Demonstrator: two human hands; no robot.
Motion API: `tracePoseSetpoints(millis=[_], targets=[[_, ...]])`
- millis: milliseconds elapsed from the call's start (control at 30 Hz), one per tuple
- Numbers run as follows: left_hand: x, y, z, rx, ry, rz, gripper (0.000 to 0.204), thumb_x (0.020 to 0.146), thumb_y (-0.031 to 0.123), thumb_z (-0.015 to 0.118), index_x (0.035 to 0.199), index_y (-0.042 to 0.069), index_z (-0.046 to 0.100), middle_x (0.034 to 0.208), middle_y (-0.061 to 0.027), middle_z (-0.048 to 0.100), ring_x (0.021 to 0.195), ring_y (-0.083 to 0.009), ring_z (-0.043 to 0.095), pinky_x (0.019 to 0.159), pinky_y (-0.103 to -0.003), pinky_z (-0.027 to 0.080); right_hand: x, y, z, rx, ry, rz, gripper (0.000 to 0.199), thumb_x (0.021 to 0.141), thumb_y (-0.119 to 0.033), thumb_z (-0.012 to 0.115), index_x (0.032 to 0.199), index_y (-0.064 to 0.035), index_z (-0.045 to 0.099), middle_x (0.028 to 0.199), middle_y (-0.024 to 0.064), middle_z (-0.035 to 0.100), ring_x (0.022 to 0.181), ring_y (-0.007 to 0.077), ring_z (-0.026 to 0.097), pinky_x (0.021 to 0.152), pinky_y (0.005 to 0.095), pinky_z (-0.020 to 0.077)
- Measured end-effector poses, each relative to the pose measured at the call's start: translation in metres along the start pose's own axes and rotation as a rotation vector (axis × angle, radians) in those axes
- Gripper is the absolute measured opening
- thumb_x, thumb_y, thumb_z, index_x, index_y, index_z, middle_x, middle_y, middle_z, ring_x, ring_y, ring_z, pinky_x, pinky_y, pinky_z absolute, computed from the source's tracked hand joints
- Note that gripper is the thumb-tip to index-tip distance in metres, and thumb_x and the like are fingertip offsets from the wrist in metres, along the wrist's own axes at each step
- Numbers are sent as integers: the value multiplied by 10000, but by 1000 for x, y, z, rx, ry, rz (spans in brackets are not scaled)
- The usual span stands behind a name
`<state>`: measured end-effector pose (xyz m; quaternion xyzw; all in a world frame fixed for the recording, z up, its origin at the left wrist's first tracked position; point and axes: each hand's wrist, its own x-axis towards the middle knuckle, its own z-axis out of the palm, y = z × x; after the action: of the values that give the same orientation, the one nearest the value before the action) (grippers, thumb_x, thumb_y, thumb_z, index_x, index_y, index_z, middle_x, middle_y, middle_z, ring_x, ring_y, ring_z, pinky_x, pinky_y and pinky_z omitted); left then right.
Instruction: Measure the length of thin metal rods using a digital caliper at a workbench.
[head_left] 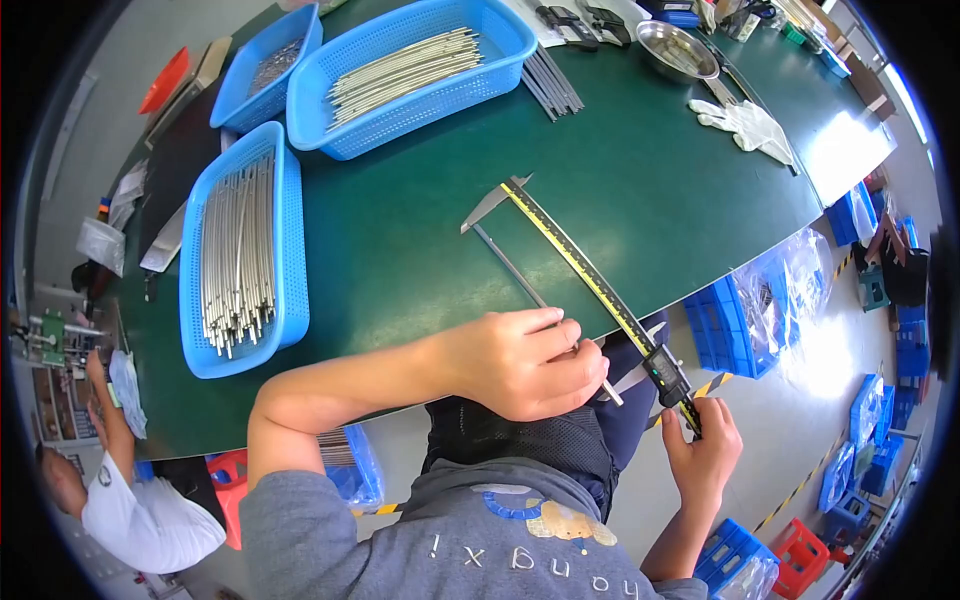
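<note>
My left hand [535, 362] is closed around a thin metal rod [510, 265], whose ends stick out on both sides of the fingers. The rod's far end is at the fixed jaw of a long digital caliper [585, 270]; whether they touch is hard to tell. Its near end lies close to the sliding jaw. At the table's front edge, my right hand [705, 445] grips the caliper's near end, just below its dark display. The caliper slants across the green table [400, 230], its jaws on the side toward the rod.
Blue baskets [300, 250] of metal rods stand left and behind. Loose dark rods [552, 85], a steel bowl [678, 50] and a white glove [745, 128] lie farther back. Blue crates [722, 325] stand beside the table at right. A co-worker [150, 510] sits at lower left.
</note>
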<state>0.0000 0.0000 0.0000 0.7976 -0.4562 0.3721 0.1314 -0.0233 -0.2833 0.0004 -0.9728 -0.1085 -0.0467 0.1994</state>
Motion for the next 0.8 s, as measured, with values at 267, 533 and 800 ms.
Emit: tracePoseSetpoints(millis=[267, 533, 800], targets=[[-8, 11, 13, -2, 26, -83, 118, 724, 156, 641, 796, 66, 619, 824, -36, 571, 744, -189, 561, 659, -332, 531, -4, -5, 0, 118, 3, 41, 287, 679, -191, 765, 868, -38, 611, 668, 79, 560, 520, 204, 553, 486, 304, 425], [-10, 11, 16, -65, -151, -149, 161, 682, 139, 644, 815, 50, 640, 856, -56, 587, 819, -206, 594, 731, -348, 543, -4, -4, -4, 136, -32, -11, 266, 698, -142, 741, 897, -22, 612, 655, 85, 542, 508, 211, 535, 481, 303, 417], [-6, 4, 7, -139, -232, -279, 150, 658, 103, 651, 790, 29, 656, 859, -48, 595, 856, -209, 601, 778, -372, 553, 1, -8, -2, 193, -37, -46, 245, 714, -123, 733, 910, -35, 615, 684, 83, 579, 532, 199, 579, 489, 288, 449]])
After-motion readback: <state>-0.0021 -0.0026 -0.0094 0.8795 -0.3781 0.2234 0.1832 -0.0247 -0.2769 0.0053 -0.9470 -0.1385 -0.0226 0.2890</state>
